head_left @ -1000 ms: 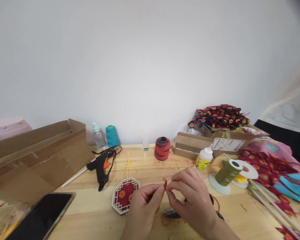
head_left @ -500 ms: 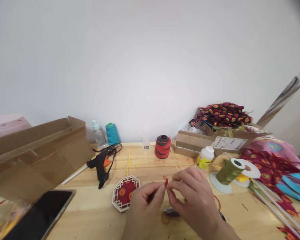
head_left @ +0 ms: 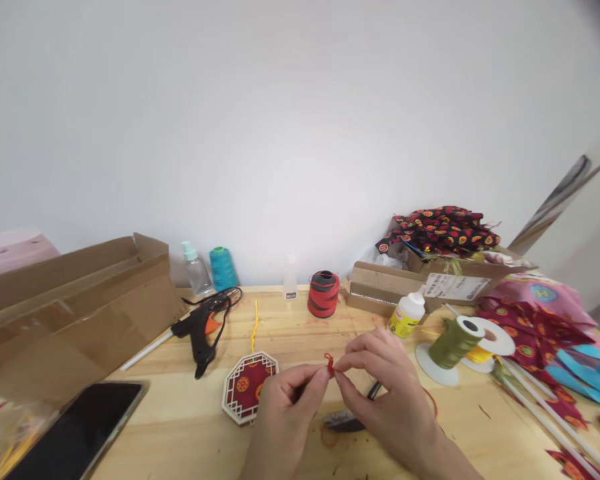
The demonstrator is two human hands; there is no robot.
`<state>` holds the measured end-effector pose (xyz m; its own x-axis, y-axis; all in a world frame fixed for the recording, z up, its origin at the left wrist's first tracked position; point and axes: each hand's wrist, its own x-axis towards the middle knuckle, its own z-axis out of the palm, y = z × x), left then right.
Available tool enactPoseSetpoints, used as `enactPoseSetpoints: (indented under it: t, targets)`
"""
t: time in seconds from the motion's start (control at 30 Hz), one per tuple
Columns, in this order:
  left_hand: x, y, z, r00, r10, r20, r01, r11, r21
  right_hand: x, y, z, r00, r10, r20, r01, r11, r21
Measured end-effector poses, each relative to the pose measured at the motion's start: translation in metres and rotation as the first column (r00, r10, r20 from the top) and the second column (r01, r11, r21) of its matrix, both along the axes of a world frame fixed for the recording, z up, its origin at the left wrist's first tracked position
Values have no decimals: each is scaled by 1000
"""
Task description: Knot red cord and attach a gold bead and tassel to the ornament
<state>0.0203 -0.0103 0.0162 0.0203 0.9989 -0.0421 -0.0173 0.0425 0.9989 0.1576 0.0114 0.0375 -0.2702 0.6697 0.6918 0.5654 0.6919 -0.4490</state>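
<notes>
Both my hands meet over the wooden table (head_left: 300,333), pinching a thin red cord (head_left: 329,363) whose small loop or knot sticks up between the fingertips. My left hand (head_left: 290,413) grips it from the left with thumb and forefinger. My right hand (head_left: 385,393) pinches it from the right, other fingers curled. More red cord trails down under my right hand. An octagonal white-framed red ornament (head_left: 249,387) with a yellow cord lies just left of my left hand. A dark small object (head_left: 343,421) lies on the table between my wrists.
A black glue gun (head_left: 200,330), a dark phone (head_left: 80,433) and an open cardboard box (head_left: 70,313) are at the left. A red spool (head_left: 324,293), teal spool (head_left: 223,268), glue bottle (head_left: 406,315), olive spool (head_left: 453,343), a fabric-filled box (head_left: 430,277) and patterned cloth (head_left: 530,333) stand behind and right.
My hands stay together on the red cord, with the fingers shifting slightly. The view has turned a little; the person's pale sleeve at the far right is gone from sight.
</notes>
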Motion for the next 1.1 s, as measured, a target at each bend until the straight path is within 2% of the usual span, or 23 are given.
enactPoseSetpoints:
  t: [0.23,0.5,0.63,0.8,0.9,0.97,1.1]
  targets:
    - [-1,1,-2,1000,-11,3,11,1000,-7,1,-1,-2,998,12,68,-17,998,62]
    - [0,-1,6,998,-16,-56,16,1000,13,2,1,-1,997,21,80,-27,997,76]
    - [-1,-1,5,991,-2,-136,14,996,90,2,0,1,990,15,142,-31,994,106]
    - [-3,-1,1,940,21,-339,46,981,189,1,-1,4,976,-5,218,-25,991,133]
    - [-3,-1,2,921,18,-390,67,976,205,0,-1,2,980,-5,198,-18,994,111]
    - [-2,-1,3,934,-9,-357,79,980,183,1,0,0,989,7,150,-17,997,70]
    - [-2,0,5,973,-96,-209,109,993,54,3,4,-1,997,81,-8,-81,986,-145]
